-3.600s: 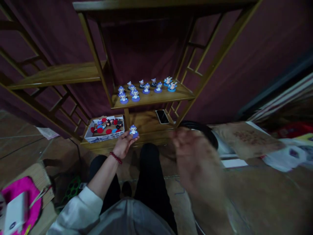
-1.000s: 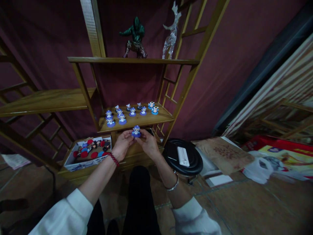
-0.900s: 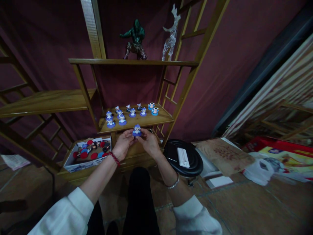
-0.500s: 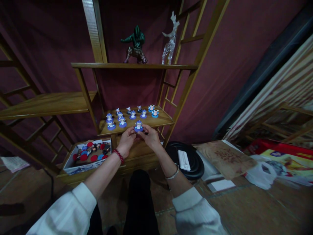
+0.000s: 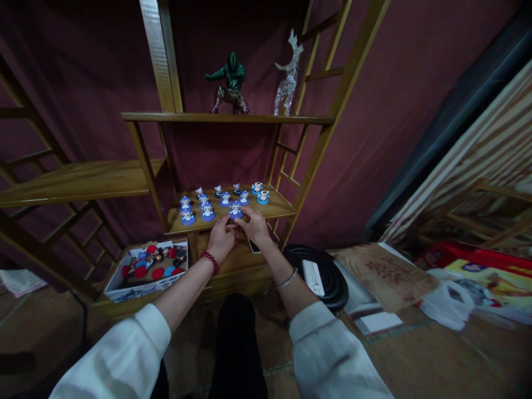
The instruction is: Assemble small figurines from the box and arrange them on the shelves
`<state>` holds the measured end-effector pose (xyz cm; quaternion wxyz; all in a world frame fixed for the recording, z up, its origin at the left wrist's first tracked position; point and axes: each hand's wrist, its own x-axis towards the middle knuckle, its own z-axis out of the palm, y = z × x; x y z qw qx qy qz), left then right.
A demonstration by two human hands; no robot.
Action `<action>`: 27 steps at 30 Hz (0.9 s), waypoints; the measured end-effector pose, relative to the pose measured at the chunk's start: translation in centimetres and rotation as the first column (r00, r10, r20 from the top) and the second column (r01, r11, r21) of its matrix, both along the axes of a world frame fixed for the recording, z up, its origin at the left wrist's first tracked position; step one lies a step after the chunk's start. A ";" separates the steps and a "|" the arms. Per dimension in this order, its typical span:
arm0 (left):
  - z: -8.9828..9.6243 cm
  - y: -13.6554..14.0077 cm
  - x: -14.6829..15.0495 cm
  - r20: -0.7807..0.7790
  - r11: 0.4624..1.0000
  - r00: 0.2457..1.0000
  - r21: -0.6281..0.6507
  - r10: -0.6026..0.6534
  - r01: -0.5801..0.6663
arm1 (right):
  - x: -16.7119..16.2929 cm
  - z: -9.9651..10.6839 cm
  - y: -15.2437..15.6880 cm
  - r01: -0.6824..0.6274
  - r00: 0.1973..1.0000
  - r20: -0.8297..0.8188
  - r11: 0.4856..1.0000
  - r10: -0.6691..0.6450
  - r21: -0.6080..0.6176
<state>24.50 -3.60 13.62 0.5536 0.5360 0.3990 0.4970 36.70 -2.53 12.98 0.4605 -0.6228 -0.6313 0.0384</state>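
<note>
A small purple-and-white figurine (image 5: 235, 209) on a round purple base stands upright at the front edge of the lower shelf (image 5: 270, 213). My right hand (image 5: 254, 226) pinches it from the right with thumb and index finger. At its lower left, my left hand (image 5: 222, 237) has its fingers bent in close to the base; their tips are partly hidden. Similar purple figurines (image 5: 207, 211) stand in rows to the left and behind. Three dark-based figurines (image 5: 218, 192) are at the back, and two blue-based ones (image 5: 262, 197) are on the right.
Below left sits an open box (image 5: 145, 288) of red- and blue-based figurines. The upper shelf (image 5: 199, 117) carries a green hooded figure (image 5: 233, 77) and a clear deer (image 5: 286, 83). A black round stool (image 5: 334, 285) holding a white object (image 5: 312, 277) stands right.
The purple figurine has moved back toward the shelf and now stands at its front edge. My left hand has shifted slightly right and lower against it. The view has tilted up a little.
</note>
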 end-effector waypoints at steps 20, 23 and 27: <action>-1.1 2.3 -1.0 0.027 0.998 0.999 0.043 0.047 -0.048 | -1.0 -0.4 2.9 0.031 0.999 0.024 0.999 -0.030 -0.037; -1.2 2.3 -1.1 0.058 0.997 0.997 0.050 0.050 -0.052 | -1.0 -0.5 2.9 0.045 0.998 0.034 0.998 -0.044 -0.043; -1.1 2.2 -1.1 0.027 0.997 0.998 0.052 0.052 -0.054 | -1.0 -0.5 2.8 0.060 0.996 0.065 0.997 -0.057 -0.045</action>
